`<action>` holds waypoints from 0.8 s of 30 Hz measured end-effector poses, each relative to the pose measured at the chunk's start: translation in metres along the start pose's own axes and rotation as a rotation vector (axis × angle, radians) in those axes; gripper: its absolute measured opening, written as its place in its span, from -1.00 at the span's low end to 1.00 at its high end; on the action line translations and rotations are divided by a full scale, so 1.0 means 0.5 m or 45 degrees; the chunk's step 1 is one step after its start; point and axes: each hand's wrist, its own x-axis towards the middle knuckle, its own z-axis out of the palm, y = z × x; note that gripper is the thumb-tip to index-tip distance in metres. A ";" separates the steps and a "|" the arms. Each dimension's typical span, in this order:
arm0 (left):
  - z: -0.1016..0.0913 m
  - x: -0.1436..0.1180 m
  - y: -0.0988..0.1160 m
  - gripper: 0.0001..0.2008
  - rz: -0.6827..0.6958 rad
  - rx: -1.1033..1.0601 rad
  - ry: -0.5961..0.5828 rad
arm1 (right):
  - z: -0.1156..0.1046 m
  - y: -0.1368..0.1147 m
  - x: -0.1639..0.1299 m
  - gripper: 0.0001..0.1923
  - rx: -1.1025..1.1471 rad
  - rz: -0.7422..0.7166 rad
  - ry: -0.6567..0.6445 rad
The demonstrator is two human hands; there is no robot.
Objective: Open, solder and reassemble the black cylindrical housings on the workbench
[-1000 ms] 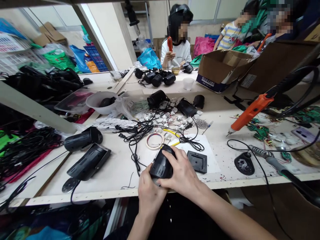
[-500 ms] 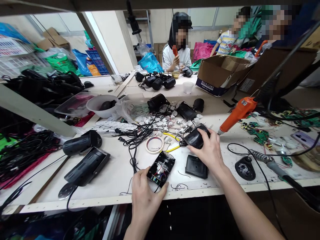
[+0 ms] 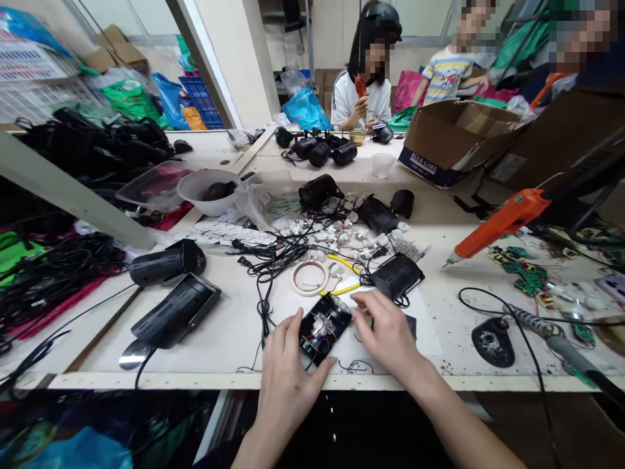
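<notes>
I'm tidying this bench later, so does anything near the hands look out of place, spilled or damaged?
Yes. The opened black housing between the left hand and right hand has its wiring exposed, its black cover lying apart. Tangled black cables and scattered small white parts litter the white bench.

Opened black housing (image 3: 325,327): lies flat near bench front edge, innards up — coloured wires, possibly a small board; detail blurred.

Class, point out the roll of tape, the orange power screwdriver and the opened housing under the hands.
roll of tape (image 3: 309,277): head view, its near rim.
orange power screwdriver (image 3: 498,221): head view, mid-body.
opened housing (image 3: 323,326): head view, exposed wiring inside.
</notes>
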 end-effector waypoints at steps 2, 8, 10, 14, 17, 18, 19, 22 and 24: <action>0.006 0.002 0.002 -0.26 0.023 -0.066 0.013 | 0.019 -0.006 0.007 -0.68 -0.014 -0.047 -0.072; 0.019 0.003 0.006 -0.31 0.018 -0.153 0.102 | 0.051 0.005 0.030 -0.73 -0.282 -0.224 -0.100; 0.021 0.003 0.007 -0.31 0.025 -0.181 0.120 | 0.059 0.008 0.036 -0.80 -0.327 -0.226 -0.100; 0.026 0.001 0.004 -0.30 0.044 -0.227 0.164 | 0.076 0.012 0.050 -0.79 -0.424 -0.188 -0.122; 0.030 0.000 0.002 -0.31 0.034 -0.254 0.168 | 0.082 0.014 0.060 -0.85 -0.465 -0.154 -0.194; 0.031 0.000 0.001 -0.31 0.025 -0.262 0.170 | 0.083 0.014 0.063 -0.85 -0.472 -0.143 -0.227; 0.032 0.000 0.001 -0.31 0.015 -0.268 0.171 | 0.083 0.014 0.067 -0.85 -0.476 -0.132 -0.263; 0.033 0.001 0.002 -0.32 -0.010 -0.275 0.180 | 0.079 0.009 0.077 -0.81 -0.466 -0.104 -0.372; 0.032 0.001 0.003 -0.33 -0.021 -0.276 0.184 | 0.076 0.005 0.083 -0.77 -0.444 -0.085 -0.438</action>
